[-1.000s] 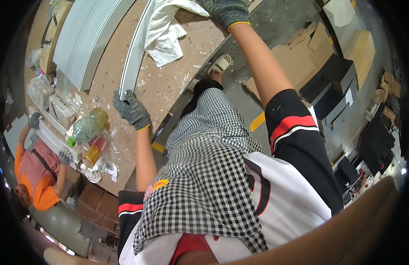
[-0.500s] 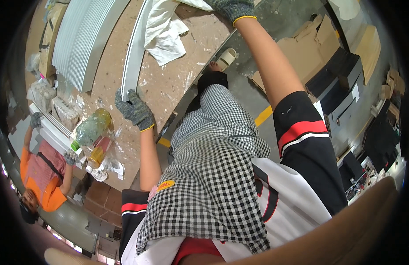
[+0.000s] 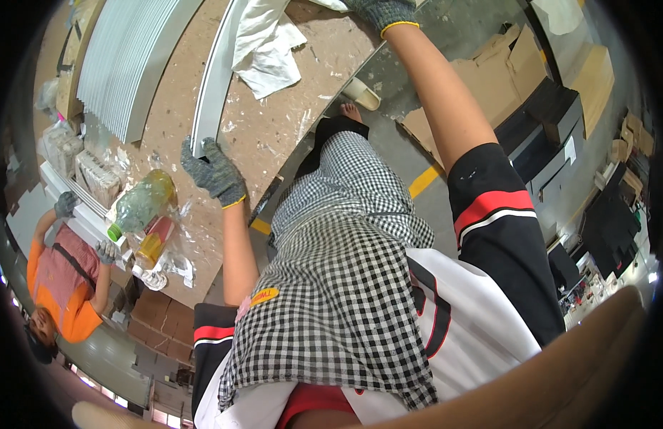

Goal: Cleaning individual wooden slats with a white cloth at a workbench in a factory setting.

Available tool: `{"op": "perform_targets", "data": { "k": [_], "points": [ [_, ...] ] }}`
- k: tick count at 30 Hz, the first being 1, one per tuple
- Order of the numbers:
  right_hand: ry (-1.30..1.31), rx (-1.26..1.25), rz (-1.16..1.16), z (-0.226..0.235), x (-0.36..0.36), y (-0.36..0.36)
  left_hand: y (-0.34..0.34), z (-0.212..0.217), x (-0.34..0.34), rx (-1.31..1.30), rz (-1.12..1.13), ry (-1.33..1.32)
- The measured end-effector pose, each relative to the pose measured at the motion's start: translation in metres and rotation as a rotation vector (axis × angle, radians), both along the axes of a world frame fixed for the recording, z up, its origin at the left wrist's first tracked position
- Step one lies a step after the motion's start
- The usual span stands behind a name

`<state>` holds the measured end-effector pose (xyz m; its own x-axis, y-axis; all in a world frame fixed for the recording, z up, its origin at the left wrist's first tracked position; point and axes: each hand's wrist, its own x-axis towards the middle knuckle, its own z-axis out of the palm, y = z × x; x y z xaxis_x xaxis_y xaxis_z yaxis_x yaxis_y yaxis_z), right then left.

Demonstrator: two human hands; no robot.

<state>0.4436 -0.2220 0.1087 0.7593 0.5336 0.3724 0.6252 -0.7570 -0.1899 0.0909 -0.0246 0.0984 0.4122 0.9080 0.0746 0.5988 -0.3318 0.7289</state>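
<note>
My left hand [image 3: 214,171], in a grey knit glove with a yellow cuff, grips the near end of a long white strip [image 3: 218,82] with its thumb and fingers. The strip lies along the brown worktable [image 3: 274,132] and runs out past the upper edge. My right hand [image 3: 385,13], gloved alike, is stretched far out at the upper edge, where its fingers are mostly cut off. A corner of a crumpled white cloth [image 3: 268,61] reaches up to this glove; whether it is held cannot be seen. The cloth lies beside the strip.
A stack of white strips [image 3: 131,68] lies left on the table. Nearer are a green-capped bottle [image 3: 145,204] and a bottle of yellow liquid [image 3: 154,243]. A co-worker [image 3: 67,279] in orange stands at the left, gloved hands on other strips. Flattened cardboard [image 3: 499,79] lies at the right.
The view has shifted slightly, so the table and bottles sit a little farther left. My left hand stays on the strip's end. The foot in the sandal has moved slightly.
</note>
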Motion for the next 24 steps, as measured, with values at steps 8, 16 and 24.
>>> {"op": "perform_targets", "data": {
  "k": [8,16,24],
  "points": [
    [0.024,-0.038,-0.008,-0.0052,0.0038,0.0004,0.0018,-0.0025,0.0009,0.034,-0.018,0.009],
    [-0.028,-0.027,-0.032,-0.0022,0.0013,0.0054,0.0012,0.0005,0.0006,0.021,-0.027,-0.006],
    [0.042,-0.072,-0.030,0.0028,0.0022,0.0064,0.0004,-0.0011,-0.0001,-0.050,-0.002,-0.108]
  ]
}}
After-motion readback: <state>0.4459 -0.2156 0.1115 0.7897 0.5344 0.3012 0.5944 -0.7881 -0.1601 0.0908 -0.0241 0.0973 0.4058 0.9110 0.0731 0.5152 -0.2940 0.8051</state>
